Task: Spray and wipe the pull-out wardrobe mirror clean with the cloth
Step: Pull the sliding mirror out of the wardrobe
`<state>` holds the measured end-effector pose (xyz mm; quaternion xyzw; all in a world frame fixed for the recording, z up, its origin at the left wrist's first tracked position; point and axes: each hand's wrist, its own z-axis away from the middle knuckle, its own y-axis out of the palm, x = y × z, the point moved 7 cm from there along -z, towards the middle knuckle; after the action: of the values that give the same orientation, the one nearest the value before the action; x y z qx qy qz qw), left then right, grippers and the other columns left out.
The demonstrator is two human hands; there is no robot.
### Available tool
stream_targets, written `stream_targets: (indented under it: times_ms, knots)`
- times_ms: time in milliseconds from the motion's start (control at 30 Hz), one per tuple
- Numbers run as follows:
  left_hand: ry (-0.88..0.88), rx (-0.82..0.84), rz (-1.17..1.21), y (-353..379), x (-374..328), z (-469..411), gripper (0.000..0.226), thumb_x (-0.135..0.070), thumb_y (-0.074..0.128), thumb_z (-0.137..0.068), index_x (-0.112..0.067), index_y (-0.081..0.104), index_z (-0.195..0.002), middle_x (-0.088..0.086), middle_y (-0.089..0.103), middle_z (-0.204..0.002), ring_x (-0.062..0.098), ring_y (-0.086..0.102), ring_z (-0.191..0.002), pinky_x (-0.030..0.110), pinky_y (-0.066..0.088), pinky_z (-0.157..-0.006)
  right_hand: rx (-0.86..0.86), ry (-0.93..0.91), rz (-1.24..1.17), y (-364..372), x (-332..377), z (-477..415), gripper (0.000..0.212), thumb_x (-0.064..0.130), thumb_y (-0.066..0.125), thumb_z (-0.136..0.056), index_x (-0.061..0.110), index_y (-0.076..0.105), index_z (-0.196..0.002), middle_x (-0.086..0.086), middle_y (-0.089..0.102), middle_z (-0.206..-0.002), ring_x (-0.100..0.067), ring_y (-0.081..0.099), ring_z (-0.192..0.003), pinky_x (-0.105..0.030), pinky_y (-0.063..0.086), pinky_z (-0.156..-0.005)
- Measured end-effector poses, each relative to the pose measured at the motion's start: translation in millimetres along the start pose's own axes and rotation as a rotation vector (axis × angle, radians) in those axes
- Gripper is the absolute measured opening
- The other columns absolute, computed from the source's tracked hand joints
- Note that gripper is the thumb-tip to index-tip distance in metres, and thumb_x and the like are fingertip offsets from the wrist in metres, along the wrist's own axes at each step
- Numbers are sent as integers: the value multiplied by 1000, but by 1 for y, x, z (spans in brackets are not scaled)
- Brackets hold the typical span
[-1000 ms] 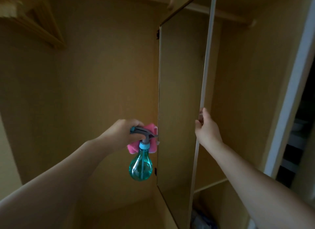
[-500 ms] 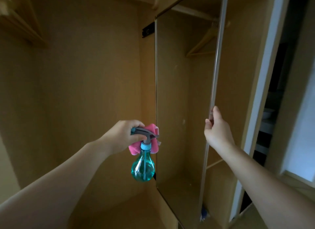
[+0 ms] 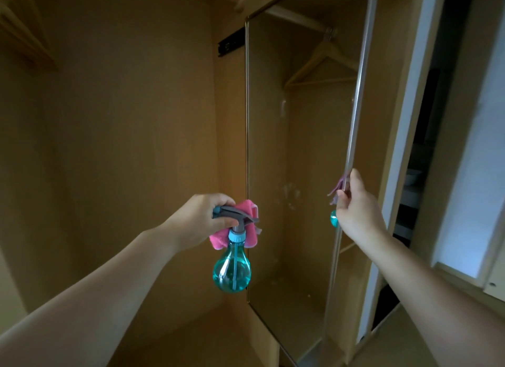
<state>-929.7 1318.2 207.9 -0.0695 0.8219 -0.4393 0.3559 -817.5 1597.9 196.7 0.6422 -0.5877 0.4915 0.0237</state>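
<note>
Holding the mirror [image 3: 289,153] by its outer edge, with bottle and cloth at its inner edge.

The right hand [image 3: 355,205] has its grip curled round the mirror's outer edge, about halfway up. The left hand [image 3: 200,216] grips the spray bottle [image 3: 231,271] by its trigger head, with the pink cloth [image 3: 250,238] bunched in the same grip, just beside the mirror's inner edge. The glass stands upright, long axis vertical, to the right of the nozzle, which seems to point at it, so the left hand is placed to spray. Pale smudges [image 3: 291,194] sit near mid-height on the glass. No label or writing can be read on the bottle.
</note>
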Motion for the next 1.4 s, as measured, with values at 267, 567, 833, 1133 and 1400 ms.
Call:
stream_targets:
  times_ms: [267, 567, 833, 1133, 1400]
  knots:
    - [0, 7, -59, 4, -4, -8, 14, -28, 66, -87, -28, 63, -100, -13, 63, -88, 8, 62, -80, 20, 54, -68, -51, 29, 50, -5, -25, -33, 54, 22, 40, -102, 18, 20, -152, -15, 53, -137, -36, 55, -120, -38, 48, -89]
    - [-69, -45, -116, 18, -24, -26, 12, -31, 67, -85, -32, 63, -96, -16, 64, -87, 2, 62, -79, 18, 55, -68, -139, -211, -117, 7, -65, -80, 55, 19, 38, -102, 24, 16, -153, -11, 47, -133, -28, 53, -114, -29, 40, -80]
    - [-211, -177, -250, 35, -56, -38, 12, -35, 69, -84, -36, 62, -93, -17, 65, -85, 1, 63, -78, 21, 57, -71, -65, -407, -214, 40, -92, -145, 52, 16, 33, -103, 18, 18, -153, -20, 48, -126, -24, 54, -92, -30, 44, -74]
    - [-330, -227, -275, 48, -85, -29, 15, -32, 69, -84, -34, 65, -98, -17, 66, -88, -2, 64, -79, 15, 54, -67, 47, -450, -246, 70, -92, -183, 61, 9, 39, -101, 20, 10, -154, -21, 52, -110, -20, 54, -79, -33, 51, -68]
    - [-315, -217, -253, 42, -98, -24, 23, -30, 71, -83, -49, 60, -90, -21, 66, -90, -6, 62, -82, 17, 55, -73, 150, -331, -216, 79, -91, -187, 75, 0, 51, -94, 16, 9, -154, -21, 47, -127, -34, 53, -114, -34, 47, -85]
